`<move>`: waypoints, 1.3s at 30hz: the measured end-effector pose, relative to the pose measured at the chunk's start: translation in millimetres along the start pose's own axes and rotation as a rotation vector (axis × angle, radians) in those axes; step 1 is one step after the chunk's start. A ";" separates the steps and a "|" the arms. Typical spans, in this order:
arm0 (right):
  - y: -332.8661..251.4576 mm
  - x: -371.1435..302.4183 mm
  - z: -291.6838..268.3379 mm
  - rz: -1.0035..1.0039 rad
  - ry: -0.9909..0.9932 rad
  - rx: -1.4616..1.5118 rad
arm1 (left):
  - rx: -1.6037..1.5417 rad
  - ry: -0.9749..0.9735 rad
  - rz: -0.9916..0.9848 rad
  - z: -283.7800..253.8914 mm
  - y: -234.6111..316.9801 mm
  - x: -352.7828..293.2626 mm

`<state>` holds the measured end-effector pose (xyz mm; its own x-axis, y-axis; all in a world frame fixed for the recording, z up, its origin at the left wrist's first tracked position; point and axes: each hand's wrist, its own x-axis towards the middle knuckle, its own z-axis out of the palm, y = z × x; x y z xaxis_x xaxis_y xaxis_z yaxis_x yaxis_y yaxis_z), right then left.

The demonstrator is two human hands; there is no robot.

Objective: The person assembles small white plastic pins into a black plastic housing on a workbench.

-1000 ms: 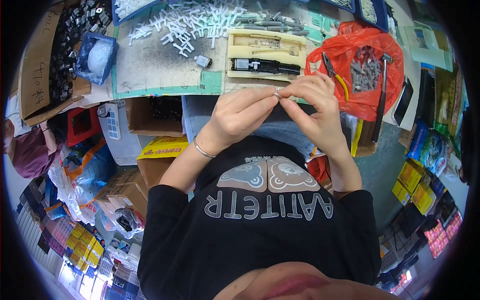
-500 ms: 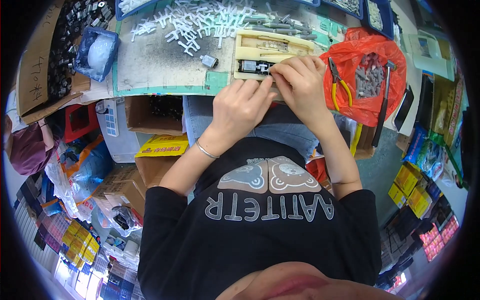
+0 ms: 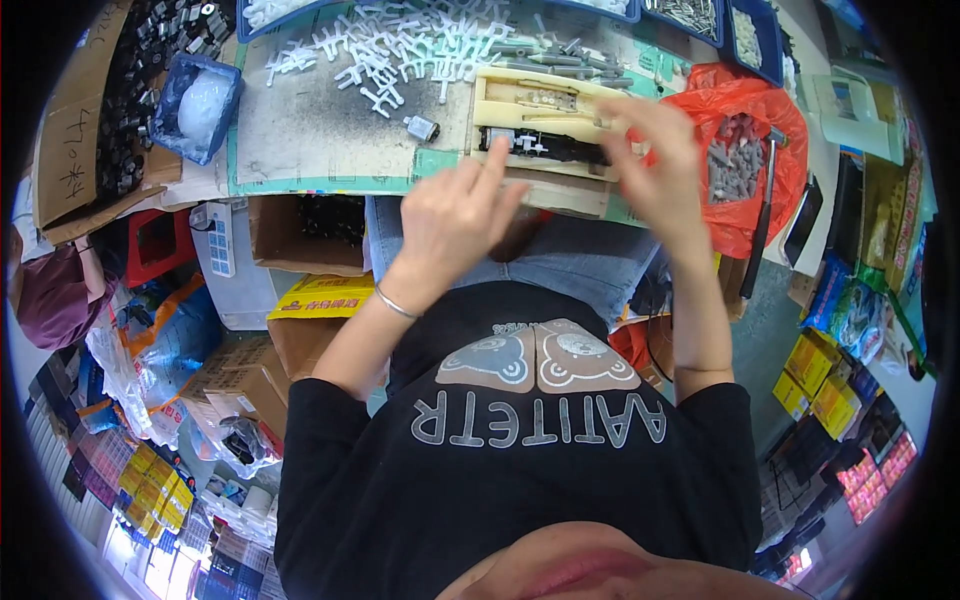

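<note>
A cream fixture block [image 3: 490, 98] with shaped hollows lies at the table's near edge. In its near hollow rests a long black housing [image 3: 575, 150] holding a small silver motor and a white plastic fitting [image 3: 528, 144]. My left hand [image 3: 450, 220] reaches in from the left, index finger stretched onto the motor and thumb spread apart; it holds nothing. Over the fixture's right end is my right hand [image 3: 660, 165], smeared by motion, so I cannot make out anything in its fingers. A loose small motor [image 3: 422, 128] lies left of the fixture.
White plastic pieces [image 3: 400, 45] are heaped at the back, with grey screwdriver-like parts [image 3: 570, 62] beside them. A red bag [image 3: 780, 190] of grey pieces sits right, a hammer [image 3: 768, 200] across it. Left are a blue bin [image 3: 190, 145] and many dark motors [image 3: 120, 130].
My hands have separated: the right moved right and blurred, while the left shifted slightly left, its index finger now on the motor. The yellow-handled pliers beside the red bag are no longer visible.
</note>
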<state>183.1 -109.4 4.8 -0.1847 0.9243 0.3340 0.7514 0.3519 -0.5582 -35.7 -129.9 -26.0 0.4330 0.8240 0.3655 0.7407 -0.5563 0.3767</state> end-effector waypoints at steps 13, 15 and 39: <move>108.8 115.6 -29.0 -0.047 0.125 -0.854 | -0.166 0.178 -0.181 -45.4 -51.5 54.8; 104.7 113.1 -30.2 -0.051 0.091 -0.853 | -0.067 0.242 -0.246 -62.7 -79.5 73.3; 54.9 80.4 -37.0 0.234 0.504 0.394 | -0.121 0.435 -0.058 -45.2 -137.3 136.5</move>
<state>233.0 -21.3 29.1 0.3441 0.8343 0.4308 0.4309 0.2673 -0.8619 -101.5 54.0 10.6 0.1173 0.7466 0.6548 0.6807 -0.5405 0.4944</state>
